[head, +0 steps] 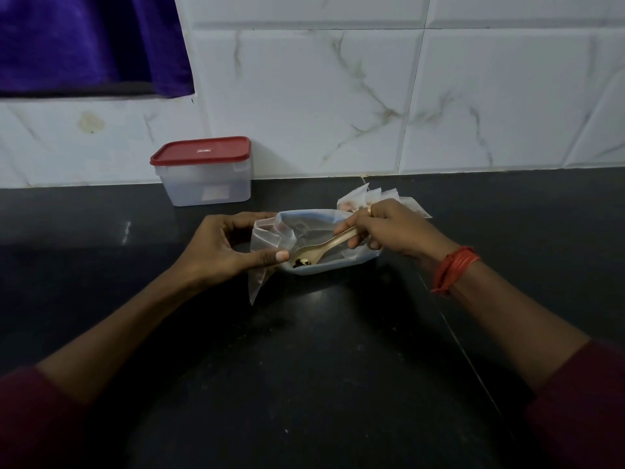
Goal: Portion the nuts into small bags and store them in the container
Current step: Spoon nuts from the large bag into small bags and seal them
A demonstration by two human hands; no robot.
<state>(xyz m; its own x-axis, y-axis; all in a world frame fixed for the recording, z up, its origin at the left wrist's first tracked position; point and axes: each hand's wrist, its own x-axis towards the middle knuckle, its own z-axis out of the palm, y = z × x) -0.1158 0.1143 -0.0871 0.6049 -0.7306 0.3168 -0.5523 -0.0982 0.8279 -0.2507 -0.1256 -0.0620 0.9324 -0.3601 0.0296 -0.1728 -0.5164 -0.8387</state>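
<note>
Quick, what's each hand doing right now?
Left hand: pinching the small clear bag.
Right hand: holding the spoon.

The wall at the back is made of big white tiles with thin grey and brown lines, like marble. The tiles have raised edges. A small yellow-brown stain sits on a tile at the left. High in the left corner there is an opening in the wall, and a purple cloth hangs in it. A dark strip runs under the cloth. The desk is black and smooth, and it meets the wall in a straight line. A thin line runs across the desk on the right side. A small bright spot shines on the desk. The light is dim and a little blue.
</note>
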